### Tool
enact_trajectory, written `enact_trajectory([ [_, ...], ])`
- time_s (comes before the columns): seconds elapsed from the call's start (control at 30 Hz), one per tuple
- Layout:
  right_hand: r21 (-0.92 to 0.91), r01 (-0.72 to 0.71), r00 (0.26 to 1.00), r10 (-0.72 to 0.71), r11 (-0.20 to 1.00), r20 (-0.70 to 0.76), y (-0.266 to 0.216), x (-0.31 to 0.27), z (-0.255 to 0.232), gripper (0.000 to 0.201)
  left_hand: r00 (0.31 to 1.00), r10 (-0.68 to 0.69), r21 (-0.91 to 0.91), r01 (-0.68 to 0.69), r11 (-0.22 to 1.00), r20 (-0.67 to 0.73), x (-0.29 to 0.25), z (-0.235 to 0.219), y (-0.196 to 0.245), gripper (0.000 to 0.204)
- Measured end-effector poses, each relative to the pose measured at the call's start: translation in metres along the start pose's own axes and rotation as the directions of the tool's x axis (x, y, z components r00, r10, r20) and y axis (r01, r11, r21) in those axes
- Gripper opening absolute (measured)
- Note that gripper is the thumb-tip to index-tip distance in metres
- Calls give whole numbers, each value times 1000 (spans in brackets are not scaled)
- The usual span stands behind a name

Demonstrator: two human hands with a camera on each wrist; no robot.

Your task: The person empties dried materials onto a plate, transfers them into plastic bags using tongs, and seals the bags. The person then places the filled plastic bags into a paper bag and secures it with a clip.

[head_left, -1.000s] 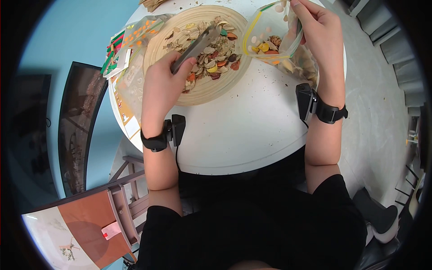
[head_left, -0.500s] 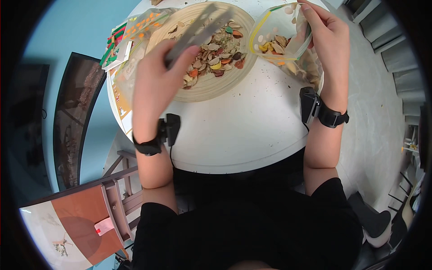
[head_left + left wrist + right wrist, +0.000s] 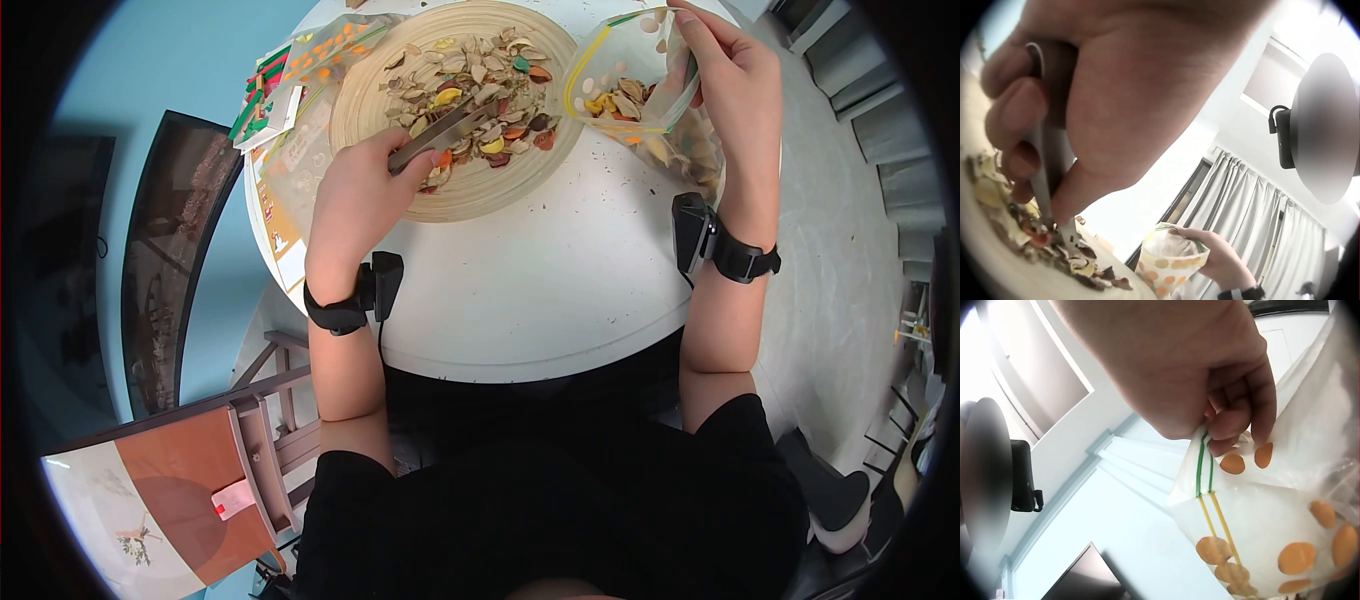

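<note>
In the head view my left hand (image 3: pixel 365 190) grips metal tongs (image 3: pixel 440 135), whose tips are down among the dried petals (image 3: pixel 495 145) on a round wooden plate (image 3: pixel 450 208). The left wrist view shows the tongs (image 3: pixel 1054 156) pointing down into the dried pieces, with my left hand (image 3: pixel 1116 94) curled round them. My right hand (image 3: pixel 735 90) pinches the upper edge of a dotted zip bag (image 3: pixel 650 60), held with its mouth open right of the plate. Yellow and brown pieces (image 3: pixel 620 100) lie inside it. In the right wrist view, fingertips of my right hand (image 3: pixel 1210 381) hold the bag (image 3: pixel 1260 512) by its green-and-yellow seal.
A second bag with orange dots (image 3: pixel 335 50) lies at the plate's left, beside a white box (image 3: pixel 275 115) with red and green items. Crumbs are scattered on the white round table (image 3: pixel 530 290). A framed picture (image 3: pixel 195 490) stands at the lower left.
The tongs were raised near the plate's far side; they have swung over it and are lowered into the petals nearer the middle. More brown pieces show in the bag. My right hand has shifted slightly right.
</note>
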State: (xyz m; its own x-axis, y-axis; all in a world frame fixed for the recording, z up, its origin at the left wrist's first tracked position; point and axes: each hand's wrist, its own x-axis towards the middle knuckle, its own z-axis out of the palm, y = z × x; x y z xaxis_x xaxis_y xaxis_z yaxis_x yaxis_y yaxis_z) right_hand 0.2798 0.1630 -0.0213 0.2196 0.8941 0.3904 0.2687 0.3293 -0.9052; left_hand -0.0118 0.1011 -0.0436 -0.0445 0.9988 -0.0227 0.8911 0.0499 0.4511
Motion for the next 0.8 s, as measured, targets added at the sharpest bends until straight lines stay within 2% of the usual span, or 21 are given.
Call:
enact_trajectory([
  [0.17,3,6,1000,-6,1000,9,1,0,0,28,1000,3,-66,-3,998,-1,4,5,-6,33],
  [0.27,-19,-12,1000,12,1000,18,-1,0,-1,28,997,54,-62,-57,996,-56,4,-2,2,33],
  [0.37,14,-17,1000,17,1000,20,1,1,-1,28,986,104,-146,-122,982,-127,0,-13,17,31],
  [0.47,52,-16,999,14,999,32,3,1,1,28,979,140,-281,-177,943,-148,-9,-19,40,30],
  [0.57,42,-45,996,42,998,80,10,6,-2,29,962,250,-322,-274,907,-114,-8,-8,50,31],
  [0.67,71,-92,994,88,993,58,4,4,1,29,971,236,-262,-235,936,-27,-6,9,63,28],
  [0.7,91,-106,994,103,990,40,1,4,3,29,972,230,-233,-233,944,-40,-4,14,61,29],
  [0.8,86,-117,993,116,989,19,3,5,0,29,988,154,-227,-153,962,-17,-5,-2,51,31],
])
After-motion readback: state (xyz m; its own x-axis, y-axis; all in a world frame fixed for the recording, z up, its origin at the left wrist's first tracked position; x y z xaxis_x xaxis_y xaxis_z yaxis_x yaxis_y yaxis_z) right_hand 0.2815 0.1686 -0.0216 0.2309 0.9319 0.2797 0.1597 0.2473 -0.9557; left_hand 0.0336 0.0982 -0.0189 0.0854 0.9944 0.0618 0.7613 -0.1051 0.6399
